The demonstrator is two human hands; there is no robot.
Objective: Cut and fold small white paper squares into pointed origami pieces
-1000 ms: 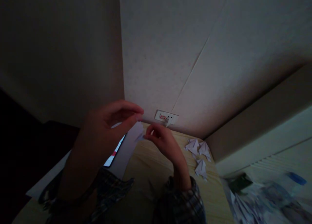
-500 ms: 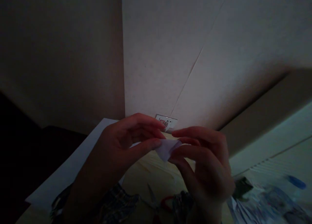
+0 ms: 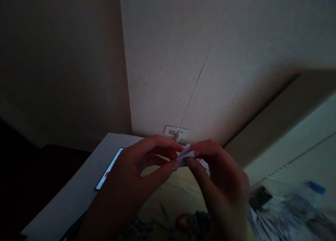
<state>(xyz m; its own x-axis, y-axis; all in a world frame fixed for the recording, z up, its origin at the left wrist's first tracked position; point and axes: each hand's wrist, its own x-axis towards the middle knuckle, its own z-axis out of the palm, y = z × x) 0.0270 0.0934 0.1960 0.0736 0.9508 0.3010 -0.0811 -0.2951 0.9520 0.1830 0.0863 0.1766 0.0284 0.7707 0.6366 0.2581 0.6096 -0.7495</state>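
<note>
A small folded piece of white paper [image 3: 186, 156] is held up between both hands above the wooden table [image 3: 181, 183]. My left hand [image 3: 141, 164] pinches its left end between thumb and fingertips. On the other side, my right hand [image 3: 223, 178] grips the paper with thumb and index finger. Two flaps of the paper stand apart in a narrow V. Below the hands lie open scissors [image 3: 168, 218] with red handles, partly hidden by a sleeve.
White paper sheets [image 3: 70, 185] lie at the left, with a lit phone [image 3: 110, 169] on them, partly behind my left arm. A wall socket [image 3: 176, 132] with a plug is straight ahead. Plastic items and a blue-capped bottle [image 3: 316, 188] crowd the right.
The paper has turned from a broad face to nearly edge-on, its flaps now spread. My right fingers have shifted to pinch its upper right end. The phone has come into view.
</note>
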